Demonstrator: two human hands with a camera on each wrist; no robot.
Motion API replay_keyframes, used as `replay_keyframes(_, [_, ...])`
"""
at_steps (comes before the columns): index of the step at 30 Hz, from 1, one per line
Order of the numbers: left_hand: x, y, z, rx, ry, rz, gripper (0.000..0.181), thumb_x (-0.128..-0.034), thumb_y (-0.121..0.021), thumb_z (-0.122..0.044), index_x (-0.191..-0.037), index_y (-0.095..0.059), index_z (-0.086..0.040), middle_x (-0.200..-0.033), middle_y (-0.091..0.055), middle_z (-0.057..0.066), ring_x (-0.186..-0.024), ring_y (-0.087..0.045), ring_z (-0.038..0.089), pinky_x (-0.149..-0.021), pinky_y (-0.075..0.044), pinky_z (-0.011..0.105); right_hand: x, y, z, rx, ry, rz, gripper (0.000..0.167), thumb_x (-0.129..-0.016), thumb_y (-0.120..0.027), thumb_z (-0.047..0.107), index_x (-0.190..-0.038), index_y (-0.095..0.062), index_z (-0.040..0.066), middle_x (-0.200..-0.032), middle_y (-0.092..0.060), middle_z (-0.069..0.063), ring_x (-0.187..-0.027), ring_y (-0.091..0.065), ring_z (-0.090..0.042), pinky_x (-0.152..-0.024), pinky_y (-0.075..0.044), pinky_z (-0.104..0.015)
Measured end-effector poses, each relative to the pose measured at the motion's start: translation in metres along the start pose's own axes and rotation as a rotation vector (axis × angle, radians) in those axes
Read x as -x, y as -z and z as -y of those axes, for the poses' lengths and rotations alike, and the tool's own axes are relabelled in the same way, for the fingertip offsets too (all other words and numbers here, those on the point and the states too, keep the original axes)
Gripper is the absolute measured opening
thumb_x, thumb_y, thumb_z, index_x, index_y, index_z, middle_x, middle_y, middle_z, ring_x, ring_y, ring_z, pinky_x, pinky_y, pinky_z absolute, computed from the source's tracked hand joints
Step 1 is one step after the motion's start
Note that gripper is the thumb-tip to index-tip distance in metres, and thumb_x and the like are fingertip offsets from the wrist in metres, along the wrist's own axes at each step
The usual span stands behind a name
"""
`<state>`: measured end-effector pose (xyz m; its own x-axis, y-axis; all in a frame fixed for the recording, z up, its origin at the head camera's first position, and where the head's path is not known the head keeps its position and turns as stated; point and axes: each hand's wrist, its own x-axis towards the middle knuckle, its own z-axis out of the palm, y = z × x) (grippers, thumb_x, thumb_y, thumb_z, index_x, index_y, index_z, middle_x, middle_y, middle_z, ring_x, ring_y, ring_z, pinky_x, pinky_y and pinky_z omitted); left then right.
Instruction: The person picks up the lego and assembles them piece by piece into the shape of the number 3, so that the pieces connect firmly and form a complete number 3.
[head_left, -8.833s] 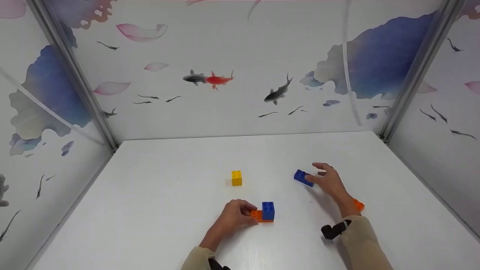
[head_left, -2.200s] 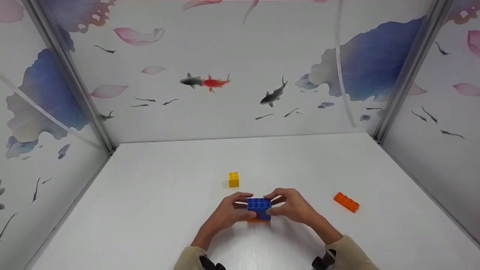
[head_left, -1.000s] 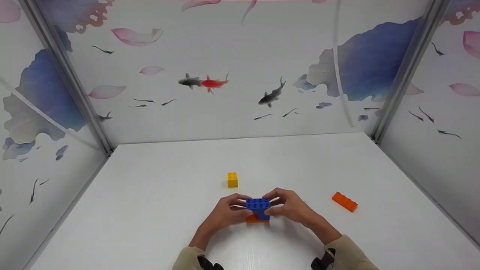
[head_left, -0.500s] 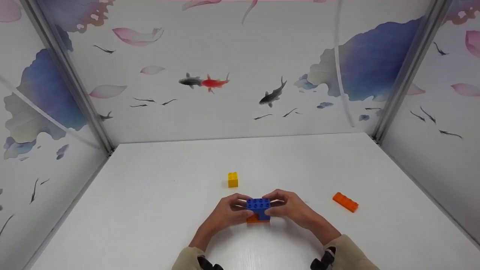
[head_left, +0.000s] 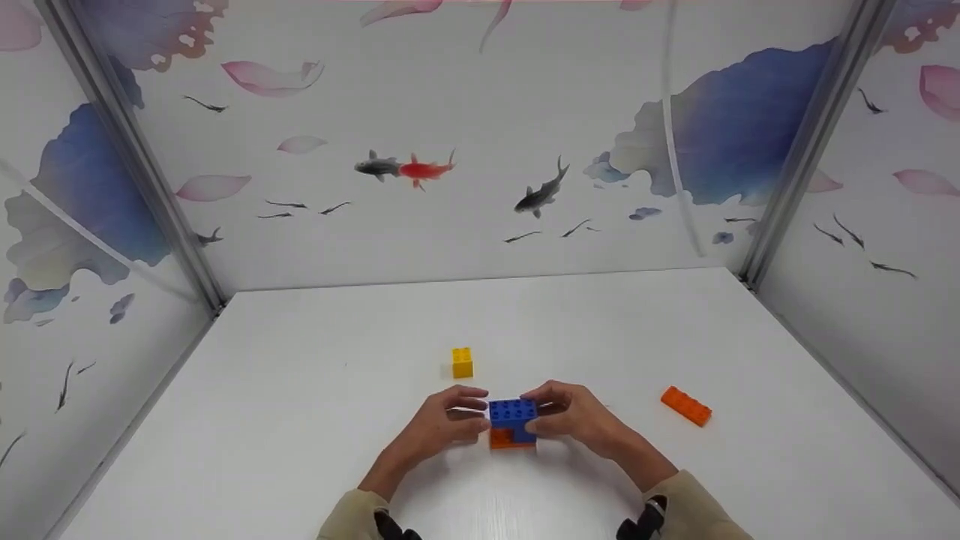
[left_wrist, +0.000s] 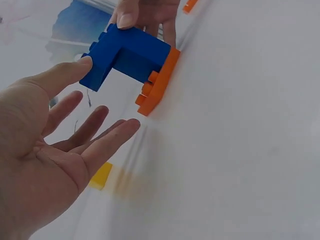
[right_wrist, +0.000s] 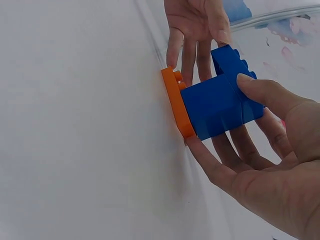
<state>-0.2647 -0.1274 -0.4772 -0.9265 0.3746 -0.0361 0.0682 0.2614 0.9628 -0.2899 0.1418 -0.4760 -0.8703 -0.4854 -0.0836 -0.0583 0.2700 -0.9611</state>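
An orange base brick lies on the table between the hands. A blue brick stands on its right half, and a longer blue brick sits across the top, overhanging the base's bare studs on the left. My right hand holds the blue bricks from the right, thumb on the near face and fingers behind. My left hand is beside the stack's left end, fingers spread and loose. Its thumb is close to the upper brick's end; whether they touch I cannot tell.
A small yellow brick stands on the white table beyond the hands. To the right lies an orange brick. Patterned panels wall in the back and both sides.
First my right hand was at the long blue brick on the right; that brick then came onto the stack with both hands around it. Just now my left hand has loosened and moved left.
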Motion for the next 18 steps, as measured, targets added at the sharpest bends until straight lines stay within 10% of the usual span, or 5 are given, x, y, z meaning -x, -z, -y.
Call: replay_keyframes(18, [-0.039, 0.045, -0.011, -0.106, -0.047, -0.250, 0.046, -0.0947, -0.070, -0.021, -0.137, -0.057, -0.007, -0.135, -0.061, 0.019, -0.123, -0.062, 0.035, -0.095, -0.058, 0.037, -0.001, -0.001, 0.003, 0.012, -0.049, -0.029, 0.043, -0.084, -0.082, 0.022, -0.124, -0.069, 0.016, -0.125, -0.065, -0.009, -0.111, -0.061, -0.023, -0.097, -0.057, -0.035])
